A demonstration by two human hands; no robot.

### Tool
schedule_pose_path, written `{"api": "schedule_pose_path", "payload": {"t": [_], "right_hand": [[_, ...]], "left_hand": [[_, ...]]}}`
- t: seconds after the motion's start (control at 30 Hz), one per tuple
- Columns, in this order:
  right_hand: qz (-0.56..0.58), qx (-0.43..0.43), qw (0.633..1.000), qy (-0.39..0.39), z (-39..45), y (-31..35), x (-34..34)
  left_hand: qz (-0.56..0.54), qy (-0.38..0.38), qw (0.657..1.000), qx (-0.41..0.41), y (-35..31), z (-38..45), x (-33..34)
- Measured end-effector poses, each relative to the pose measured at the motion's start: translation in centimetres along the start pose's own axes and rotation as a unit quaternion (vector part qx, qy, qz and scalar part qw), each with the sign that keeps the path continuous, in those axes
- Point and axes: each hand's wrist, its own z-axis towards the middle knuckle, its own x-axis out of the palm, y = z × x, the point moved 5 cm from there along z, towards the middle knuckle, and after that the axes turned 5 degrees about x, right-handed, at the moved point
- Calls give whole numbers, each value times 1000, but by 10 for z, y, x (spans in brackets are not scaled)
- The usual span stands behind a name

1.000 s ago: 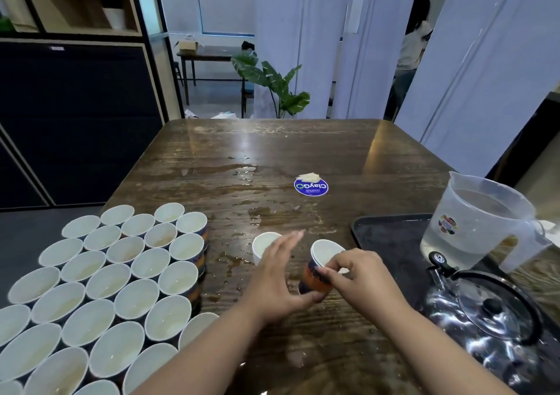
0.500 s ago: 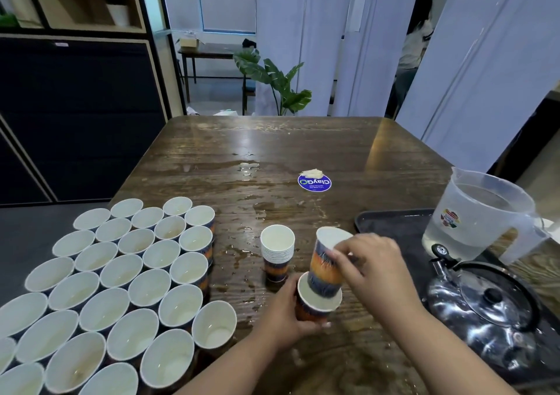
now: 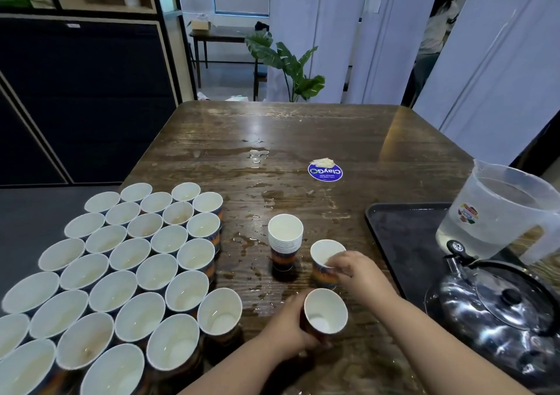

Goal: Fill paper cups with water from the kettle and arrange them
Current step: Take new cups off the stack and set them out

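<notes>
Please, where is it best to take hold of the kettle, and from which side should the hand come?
Probably grip the kettle by its black arched handle, coming from above. The handle stands up over the lid with open space beneath for fingers. The pitcher stands close behind, so a straight-down approach looks safest. The right hand, now holding a cup, is nearer.

The near-left paper cups (image 3: 27, 370) run off the picture's left and bottom edges, so that block's full count can't be told. The kettle (image 3: 500, 319) is cut by the right and bottom edges, and the water jug (image 3: 497, 212) loses its handle side to the right edge. The left hand (image 3: 288, 328) hides the near cup's (image 3: 325, 311) left wall, and the blue sticker's (image 3: 325, 172) small print is too tiny to read.
</notes>
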Motion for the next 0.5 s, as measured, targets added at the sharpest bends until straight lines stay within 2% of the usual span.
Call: {"api": "schedule_pose_path", "payload": {"t": [0.17,0.23,0.33,0.43,0.5], "right_hand": [[26,-6,999,44,7,-3,14],[46,-9,999,26,7,-5,15],[68,-11,997,-39,13,-5,1],[60,5,994,-90,26,4,-18],[61,20,994,-87,39,14,-24]], "left_hand": [[-42,35,998,-24,5,2,8],[-48,60,996,-35,3,2,3],[-50,82,994,-56,-2,0,-15],[-6,-7,998,-68,-5,0,-46],[2,-100,993,-63,-11,3,-70]]}}
